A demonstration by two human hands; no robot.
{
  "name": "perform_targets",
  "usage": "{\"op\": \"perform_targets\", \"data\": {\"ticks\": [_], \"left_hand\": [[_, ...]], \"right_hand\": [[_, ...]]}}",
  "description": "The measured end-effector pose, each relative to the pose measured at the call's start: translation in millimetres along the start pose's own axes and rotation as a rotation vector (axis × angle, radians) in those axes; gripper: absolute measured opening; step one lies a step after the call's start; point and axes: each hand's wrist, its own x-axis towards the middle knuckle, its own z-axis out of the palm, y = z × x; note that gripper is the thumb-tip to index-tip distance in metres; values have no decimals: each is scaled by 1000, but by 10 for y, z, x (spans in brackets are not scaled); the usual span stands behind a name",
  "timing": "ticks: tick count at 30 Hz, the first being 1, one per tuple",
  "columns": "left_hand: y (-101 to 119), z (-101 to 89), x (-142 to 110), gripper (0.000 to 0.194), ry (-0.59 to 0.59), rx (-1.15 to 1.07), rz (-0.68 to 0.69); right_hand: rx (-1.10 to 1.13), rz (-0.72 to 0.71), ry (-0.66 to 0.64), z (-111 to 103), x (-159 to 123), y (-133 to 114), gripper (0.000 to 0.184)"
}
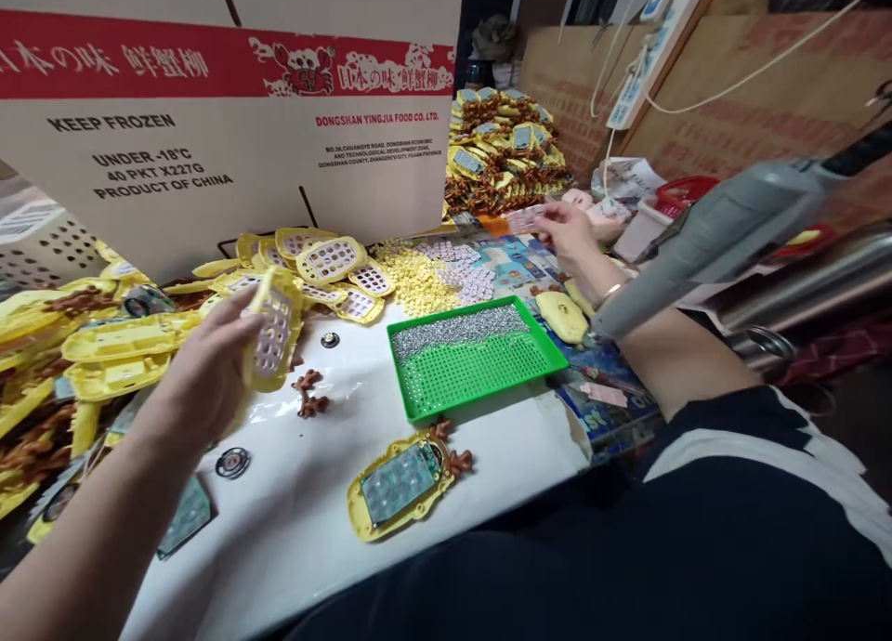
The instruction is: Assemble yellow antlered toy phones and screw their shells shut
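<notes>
My left hand (209, 353) grips a yellow toy-phone shell (273, 330) with a grid of holes, holding it tilted above the white work surface. Out past the green tray, my right hand (575, 237) pinches a pale pink rubber keypad (524, 218). Below on the table lies a half shell (400, 483) with a green circuit board and brown antler pieces. Near my left hand are a loose antler piece (311, 395), a round speaker (232, 462) and a small round part (330, 340). Loose yellow buttons (418, 283) and whitish buttons (474, 279) are heaped behind the tray.
A green tray (480, 395) holds small metal screws. A grey electric screwdriver (711, 242) hangs at right. Yellow shells (125, 344) pile up at left, and finished-looking toys (505, 149) are stacked behind. A large carton (229, 139) stands at the back.
</notes>
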Motion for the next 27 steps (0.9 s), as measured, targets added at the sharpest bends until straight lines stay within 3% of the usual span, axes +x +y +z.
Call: {"op": "perform_targets", "data": {"ticks": [2, 4, 7, 9, 12, 16, 23, 27], "left_hand": [[0, 42, -118, 51, 23, -318, -89], [27, 88, -268, 44, 47, -455, -124], [70, 138, -472, 43, 53, -462, -173], [76, 168, -561, 43, 45, -428, -201], [49, 227, -645, 45, 10, -478, -204], [-28, 283, -756, 48, -96, -670, -181], [-289, 281, -966, 53, -303, -775, -280], [-423, 275, -1063, 39, -310, -877, -354]], "right_hand": [[48, -32, 113, -346, -213, -63, 16], [82, -83, 206, -640, -540, -128, 19], [90, -170, 314, -891, -1192, -242, 25], [41, -241, 375, -900, -1649, -344, 26], [-116, -371, 366, -716, -2225, -553, 26], [35, -173, 135, -299, -2658, -833, 43], [228, 108, -330, 410, -2662, -992, 37], [309, 209, -537, 732, -2587, -1044, 15]]}}
